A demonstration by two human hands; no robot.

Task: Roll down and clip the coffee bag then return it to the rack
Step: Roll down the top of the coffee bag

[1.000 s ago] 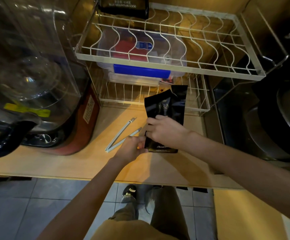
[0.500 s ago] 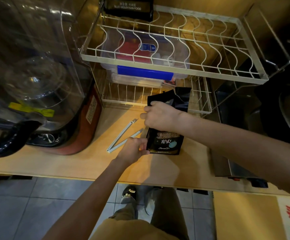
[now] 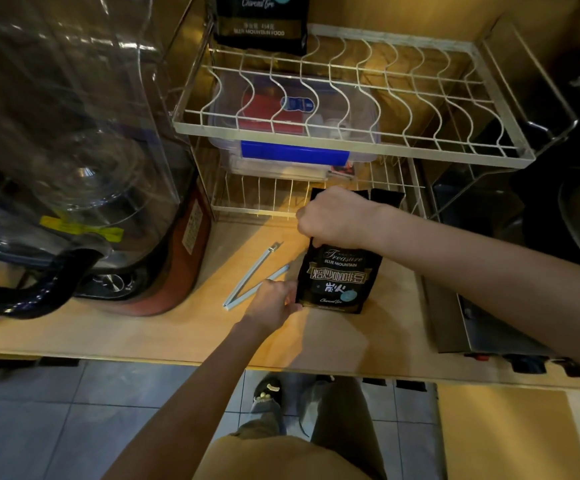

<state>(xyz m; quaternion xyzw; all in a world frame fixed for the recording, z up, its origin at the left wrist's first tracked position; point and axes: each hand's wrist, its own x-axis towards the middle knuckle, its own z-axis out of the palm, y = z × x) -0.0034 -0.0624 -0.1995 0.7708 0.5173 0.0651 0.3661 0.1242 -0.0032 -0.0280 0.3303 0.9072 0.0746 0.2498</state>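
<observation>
A black coffee bag (image 3: 339, 280) with gold and white lettering lies on the wooden counter, label up, its top end pointing at the rack. My right hand (image 3: 333, 218) is closed over the bag's upper part, hiding most of the top. My left hand (image 3: 273, 303) pinches the bag's lower left corner. A pale blue bag clip (image 3: 252, 277) lies open in a V just left of the bag, touching neither hand. The white wire rack (image 3: 351, 140) stands behind, its upper shelf bare on the right.
A second black coffee bag (image 3: 261, 20) stands at the rack's upper left. A clear box with a blue latch (image 3: 293, 152) sits on the lower shelf. A large blender (image 3: 74, 168) fills the left. A metal appliance (image 3: 489, 306) is at right. The counter edge (image 3: 281, 365) is near me.
My right hand slid from the bag's middle up to its top end, uncovering the label. The bag now lies flatter. My left hand stayed at the lower left corner.
</observation>
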